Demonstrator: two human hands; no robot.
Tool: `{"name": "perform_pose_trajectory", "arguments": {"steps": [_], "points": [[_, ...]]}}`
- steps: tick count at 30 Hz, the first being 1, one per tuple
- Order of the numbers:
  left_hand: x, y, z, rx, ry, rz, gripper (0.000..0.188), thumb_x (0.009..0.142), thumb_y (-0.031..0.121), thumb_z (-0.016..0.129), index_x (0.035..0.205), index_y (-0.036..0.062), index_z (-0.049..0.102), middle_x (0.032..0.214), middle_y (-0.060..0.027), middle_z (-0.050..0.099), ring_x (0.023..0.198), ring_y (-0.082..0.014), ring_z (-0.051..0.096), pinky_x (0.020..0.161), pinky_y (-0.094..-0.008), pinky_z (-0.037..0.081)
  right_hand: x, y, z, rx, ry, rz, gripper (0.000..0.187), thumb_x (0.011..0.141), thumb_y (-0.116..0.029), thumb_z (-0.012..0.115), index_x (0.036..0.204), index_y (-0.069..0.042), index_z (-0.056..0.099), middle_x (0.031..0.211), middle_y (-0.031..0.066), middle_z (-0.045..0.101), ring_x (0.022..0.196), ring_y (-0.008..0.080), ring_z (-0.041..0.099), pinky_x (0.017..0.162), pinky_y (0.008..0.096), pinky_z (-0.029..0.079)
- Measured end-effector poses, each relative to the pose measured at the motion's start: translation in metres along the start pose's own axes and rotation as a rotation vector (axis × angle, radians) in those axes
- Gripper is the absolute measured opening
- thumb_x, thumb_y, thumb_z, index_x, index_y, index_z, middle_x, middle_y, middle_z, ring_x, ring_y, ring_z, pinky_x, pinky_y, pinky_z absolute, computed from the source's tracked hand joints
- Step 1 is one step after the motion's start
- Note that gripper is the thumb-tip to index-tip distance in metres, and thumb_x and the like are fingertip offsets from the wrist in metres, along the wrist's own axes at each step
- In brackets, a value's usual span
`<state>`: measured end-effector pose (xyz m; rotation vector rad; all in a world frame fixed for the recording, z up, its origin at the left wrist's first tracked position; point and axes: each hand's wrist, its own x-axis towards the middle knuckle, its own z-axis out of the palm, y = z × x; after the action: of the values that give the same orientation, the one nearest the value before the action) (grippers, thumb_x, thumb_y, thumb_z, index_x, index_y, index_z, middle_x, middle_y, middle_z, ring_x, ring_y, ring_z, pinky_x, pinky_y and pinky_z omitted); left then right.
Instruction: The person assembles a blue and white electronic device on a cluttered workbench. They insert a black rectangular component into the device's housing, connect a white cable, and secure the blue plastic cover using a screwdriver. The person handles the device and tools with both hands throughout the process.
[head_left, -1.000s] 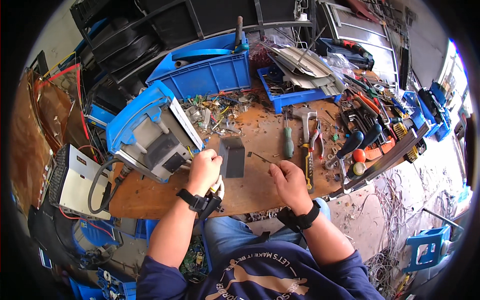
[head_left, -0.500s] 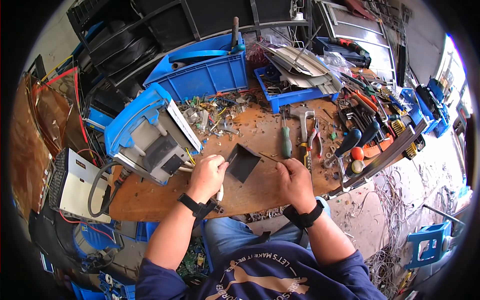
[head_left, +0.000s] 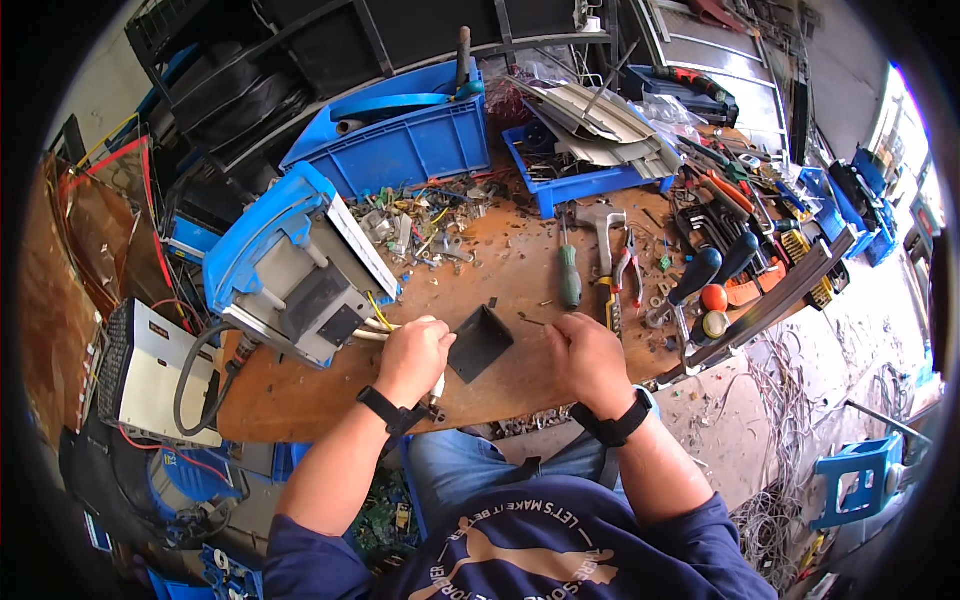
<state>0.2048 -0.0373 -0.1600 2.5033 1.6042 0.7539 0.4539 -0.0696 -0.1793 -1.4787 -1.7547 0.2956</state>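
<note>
Two sets of fingers, drawn in tight: the left hand (head_left: 413, 362) pinches a dark bent plate (head_left: 482, 343) by its left side, over the workbench (head_left: 290, 395), while the right hand (head_left: 590, 362) grips a thin rod (head_left: 532, 320), perhaps a small tool, its tip near the plate but apart. Just beyond the right hand lie a green-handled screwdriver (head_left: 569, 278), a hammer (head_left: 604, 250) and pliers (head_left: 628, 265); leftward sits a blue-edged machine (head_left: 312, 305), and at the back, a blue crate (head_left: 395, 152).

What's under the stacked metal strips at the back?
A blue tray, with dark, thin pieces showing toward its left; the metal strips hide the rest of its contents.
</note>
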Motion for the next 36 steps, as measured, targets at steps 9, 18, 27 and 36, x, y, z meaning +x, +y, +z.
{"name": "perform_pose_trajectory", "arguments": {"steps": [9,18,27,36], "points": [[-0.006,0.020,-0.023,-0.171,0.237,-0.014,0.013,0.082,0.005,0.071,0.077,-0.0035,0.063,0.071,-0.0165,0.060,0.063,-0.0337,0.057,0.057,-0.0398,0.044,0.028,0.003,0.025,1.129,-0.149,0.698,0.026,0.101,-0.025,0.053,0.099,-0.001,0.061,0.086,0.0056,0.062,0.080,0.0218,0.068,0.062,0.0362,0.059],[-0.011,0.015,-0.004,0.117,0.044,-0.067,0.024,0.082,0.021,0.072,0.069,0.0011,0.065,0.077,-0.0175,0.064,0.073,-0.0386,0.063,0.067,-0.0463,0.050,0.053,-0.028,0.040,0.616,-0.018,0.359,0.027,0.100,-0.023,0.054,0.086,0.000,0.061,0.077,0.0062,0.062,0.070,0.0170,0.063,0.060,0.0313,0.053],[-0.012,0.014,0.001,0.063,-0.318,-0.271,0.031,0.084,0.030,0.072,0.080,-0.0013,0.072,0.081,-0.0224,0.068,0.082,-0.0397,0.067,0.076,-0.0481,0.053,0.032,-0.051,0.034,0.298,0.019,-0.113,0.014,0.089,-0.009,0.062,0.088,0.005,0.064,0.087,0.0228,0.064,0.085,0.0420,0.062,0.076,0.0446,0.050],[0.004,0.020,-0.024,0.051,-0.282,-0.461,0.023,0.077,0.024,0.074,0.082,0.0014,0.072,0.081,-0.0225,0.068,0.082,-0.0391,0.068,0.073,-0.0479,0.053,0.025,-0.048,0.029,0.301,-0.009,-0.096,0.016,0.090,-0.011,0.064,0.092,0.005,0.065,0.088,0.0240,0.064,0.086,0.0420,0.062,0.074,0.0448,0.050]]}}
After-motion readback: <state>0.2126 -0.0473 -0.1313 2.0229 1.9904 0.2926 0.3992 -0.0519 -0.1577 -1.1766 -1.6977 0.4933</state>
